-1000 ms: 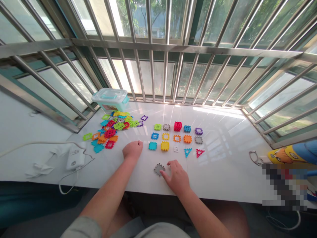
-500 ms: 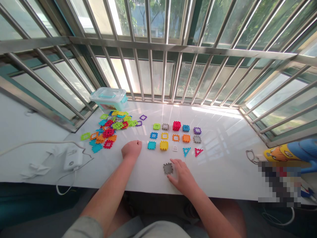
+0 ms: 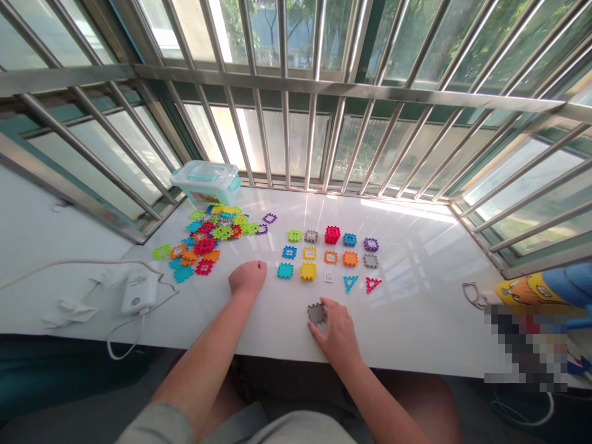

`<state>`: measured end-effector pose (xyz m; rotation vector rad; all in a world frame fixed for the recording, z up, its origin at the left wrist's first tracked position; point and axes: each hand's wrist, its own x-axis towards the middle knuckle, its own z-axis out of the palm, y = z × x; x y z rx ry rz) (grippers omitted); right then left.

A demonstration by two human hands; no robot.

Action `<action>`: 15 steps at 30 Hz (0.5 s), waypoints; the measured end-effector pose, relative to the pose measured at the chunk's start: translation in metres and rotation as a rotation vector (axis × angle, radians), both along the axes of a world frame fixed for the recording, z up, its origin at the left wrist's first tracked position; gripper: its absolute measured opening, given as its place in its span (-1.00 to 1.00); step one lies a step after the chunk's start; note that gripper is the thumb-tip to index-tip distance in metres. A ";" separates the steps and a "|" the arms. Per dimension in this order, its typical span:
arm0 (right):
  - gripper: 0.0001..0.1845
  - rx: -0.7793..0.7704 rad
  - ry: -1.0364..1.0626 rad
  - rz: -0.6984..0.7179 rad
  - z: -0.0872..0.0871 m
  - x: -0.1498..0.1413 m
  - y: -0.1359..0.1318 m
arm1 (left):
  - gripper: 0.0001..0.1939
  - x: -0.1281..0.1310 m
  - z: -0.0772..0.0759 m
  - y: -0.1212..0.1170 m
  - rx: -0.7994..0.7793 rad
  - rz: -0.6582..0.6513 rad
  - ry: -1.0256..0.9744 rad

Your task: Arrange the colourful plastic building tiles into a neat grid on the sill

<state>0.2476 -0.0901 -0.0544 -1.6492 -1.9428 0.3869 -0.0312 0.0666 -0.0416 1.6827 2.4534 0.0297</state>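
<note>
My left hand (image 3: 248, 277) rests closed in a fist on the white table, with nothing seen protruding from it. It lies between the heap of coloured interlocking tiles (image 3: 206, 246) and the sorted rows. Near the front edge, my right hand (image 3: 337, 330) has thumb and fingertips around the right side of a dark grey square interlocking tile (image 3: 316, 313). Beyond that hand is the row with a cyan tile (image 3: 285, 271), a yellow stack (image 3: 308, 271), a small white tile (image 3: 328, 278), a blue triangle (image 3: 350, 283) and a red triangle (image 3: 372, 284).
Farther back stand a red stack (image 3: 332, 235), an orange stack (image 3: 350, 259) and a purple stack (image 3: 370, 244). A lidded plastic box (image 3: 208, 184) sits behind the heap. A white power adapter (image 3: 139, 291) with cable lies left. A yellow-and-blue bottle (image 3: 531, 288) lies right, and metal bars (image 3: 324, 86) enclose the back.
My right hand has closed in on the dark grey tile, its thumb and fingers now at the tile's edges. My left fist keeps its place; the view has shifted slightly.
</note>
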 end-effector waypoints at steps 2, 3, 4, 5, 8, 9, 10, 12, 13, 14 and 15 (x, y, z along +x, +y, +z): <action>-0.39 0.009 0.003 -0.010 -0.001 -0.001 -0.001 | -0.39 0.000 -0.001 0.000 0.002 0.002 0.001; -0.40 0.016 0.006 -0.012 -0.002 -0.001 -0.002 | -0.39 0.000 -0.001 0.000 0.003 0.002 0.001; -0.40 0.026 0.011 -0.010 -0.003 -0.001 -0.002 | -0.40 -0.001 -0.002 0.000 0.005 0.003 0.000; -0.41 0.036 0.020 -0.004 -0.004 0.000 -0.002 | -0.39 -0.001 -0.003 0.000 0.007 0.003 0.001; -0.39 0.073 0.056 -0.003 -0.005 0.010 0.004 | -0.39 -0.002 -0.005 0.001 0.015 0.003 0.004; -0.39 0.091 0.063 -0.022 -0.005 0.017 0.008 | -0.39 -0.002 -0.005 0.001 0.018 0.004 0.004; -0.39 0.112 0.067 -0.054 -0.004 0.026 0.014 | -0.39 -0.002 -0.006 0.001 0.019 0.004 0.004; -0.37 0.158 0.061 -0.147 0.000 0.048 0.029 | -0.39 -0.002 -0.006 0.001 0.017 0.005 0.002; -0.36 0.178 0.055 -0.198 0.002 0.061 0.038 | -0.38 -0.002 -0.006 0.002 0.016 0.005 0.002; -0.33 0.192 0.048 -0.249 0.004 0.075 0.048 | -0.38 -0.002 -0.006 0.002 0.015 0.006 0.001; -0.30 0.196 0.042 -0.303 0.007 0.089 0.059 | -0.38 -0.002 -0.006 0.002 0.012 0.007 0.001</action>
